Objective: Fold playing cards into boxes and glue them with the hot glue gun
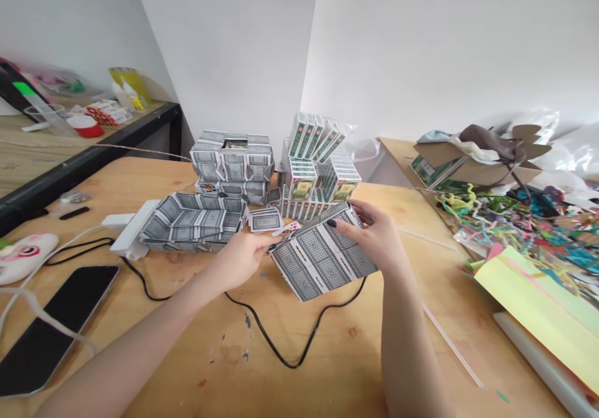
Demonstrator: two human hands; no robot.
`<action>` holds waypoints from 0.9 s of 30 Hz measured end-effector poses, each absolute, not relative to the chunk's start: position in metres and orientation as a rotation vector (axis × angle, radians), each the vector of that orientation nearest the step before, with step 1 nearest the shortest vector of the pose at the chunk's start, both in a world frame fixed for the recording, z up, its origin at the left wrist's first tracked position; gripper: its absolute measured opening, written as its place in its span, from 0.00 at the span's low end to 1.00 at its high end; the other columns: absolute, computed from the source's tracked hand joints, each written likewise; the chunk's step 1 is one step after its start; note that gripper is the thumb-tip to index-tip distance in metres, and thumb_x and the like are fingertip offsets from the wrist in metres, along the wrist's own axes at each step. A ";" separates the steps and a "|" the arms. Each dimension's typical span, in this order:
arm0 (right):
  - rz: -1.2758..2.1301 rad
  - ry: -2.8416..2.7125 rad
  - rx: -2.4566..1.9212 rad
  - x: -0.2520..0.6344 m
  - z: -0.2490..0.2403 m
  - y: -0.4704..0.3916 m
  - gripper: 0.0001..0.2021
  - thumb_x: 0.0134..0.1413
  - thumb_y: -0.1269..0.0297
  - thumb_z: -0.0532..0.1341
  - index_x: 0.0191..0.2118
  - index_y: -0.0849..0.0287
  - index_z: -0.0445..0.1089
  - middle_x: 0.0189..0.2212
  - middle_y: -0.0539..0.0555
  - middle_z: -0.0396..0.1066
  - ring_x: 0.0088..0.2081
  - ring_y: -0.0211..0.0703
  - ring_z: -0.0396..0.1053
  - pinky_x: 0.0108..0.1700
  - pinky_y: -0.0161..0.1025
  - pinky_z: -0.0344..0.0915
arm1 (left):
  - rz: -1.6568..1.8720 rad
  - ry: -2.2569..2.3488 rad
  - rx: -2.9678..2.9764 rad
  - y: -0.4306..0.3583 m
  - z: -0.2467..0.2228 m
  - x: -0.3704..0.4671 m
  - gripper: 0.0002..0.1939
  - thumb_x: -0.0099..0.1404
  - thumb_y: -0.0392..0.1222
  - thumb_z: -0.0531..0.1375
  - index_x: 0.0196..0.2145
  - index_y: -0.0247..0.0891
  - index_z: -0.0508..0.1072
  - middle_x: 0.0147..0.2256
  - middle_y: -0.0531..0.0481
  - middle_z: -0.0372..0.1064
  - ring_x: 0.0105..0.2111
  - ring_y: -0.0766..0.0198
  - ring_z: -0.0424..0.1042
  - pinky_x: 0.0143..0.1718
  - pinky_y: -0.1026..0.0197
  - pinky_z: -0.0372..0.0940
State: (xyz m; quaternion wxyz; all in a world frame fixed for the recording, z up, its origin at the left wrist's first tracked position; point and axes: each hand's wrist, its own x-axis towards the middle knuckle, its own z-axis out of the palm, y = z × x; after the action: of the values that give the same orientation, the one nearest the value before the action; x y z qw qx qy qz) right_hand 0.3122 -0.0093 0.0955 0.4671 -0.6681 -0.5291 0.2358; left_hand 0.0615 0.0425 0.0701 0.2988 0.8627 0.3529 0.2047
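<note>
My right hand (374, 231) grips a box folded from playing cards (322, 256) by its far right corner, thumb on the patterned side. The box is tilted, its side of grey card backs turned toward me. At its left end, my left hand (243, 259) is closed, fingertips pinching a playing card (287, 230) with a red face against the box edge. Just behind lies a small stack of cards (266, 219), face down. Left of it stands an open card-built tray (194, 221). The inside of the held box is hidden.
Stacked card structures (233, 156) stand behind, beside piled green-and-white card packs (304, 181). A black cable (292, 365) loops across the table. A power strip (135, 231) and phone (60, 324) lie left. Right are colourful scraps (528, 218), yellow paper (543, 318) and an open carton (486, 165).
</note>
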 end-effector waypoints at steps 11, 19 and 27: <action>0.551 -1.312 -1.633 0.313 0.095 -0.009 0.30 0.36 0.49 0.69 0.48 0.58 0.70 0.42 0.58 0.74 0.43 0.52 0.71 0.48 0.50 0.66 | 0.676 0.997 2.366 0.041 0.060 0.068 0.20 0.63 0.29 0.48 0.47 0.41 0.73 0.45 0.51 0.75 0.43 0.60 0.74 0.48 0.56 0.67; 0.530 -1.305 -1.648 0.313 0.096 -0.009 0.29 0.37 0.49 0.68 0.48 0.58 0.70 0.41 0.57 0.75 0.41 0.51 0.72 0.45 0.49 0.67 | 0.838 1.145 2.579 0.035 0.028 0.076 0.18 0.61 0.25 0.48 0.44 0.34 0.70 0.40 0.42 0.75 0.41 0.55 0.75 0.41 0.54 0.70; 0.589 -1.307 -1.642 0.315 0.097 -0.010 0.29 0.35 0.51 0.70 0.46 0.59 0.71 0.41 0.58 0.75 0.43 0.52 0.72 0.48 0.50 0.67 | 0.529 0.838 2.491 0.040 0.067 0.058 0.22 0.61 0.27 0.48 0.50 0.42 0.69 0.45 0.49 0.73 0.44 0.60 0.73 0.47 0.57 0.66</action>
State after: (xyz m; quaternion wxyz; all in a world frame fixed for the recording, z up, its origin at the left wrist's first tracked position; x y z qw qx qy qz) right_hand 0.3150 -0.0097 0.0973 0.4626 -0.6679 -0.5315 0.2397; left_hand 0.0580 0.0401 0.0668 0.2283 0.9047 0.3043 0.1920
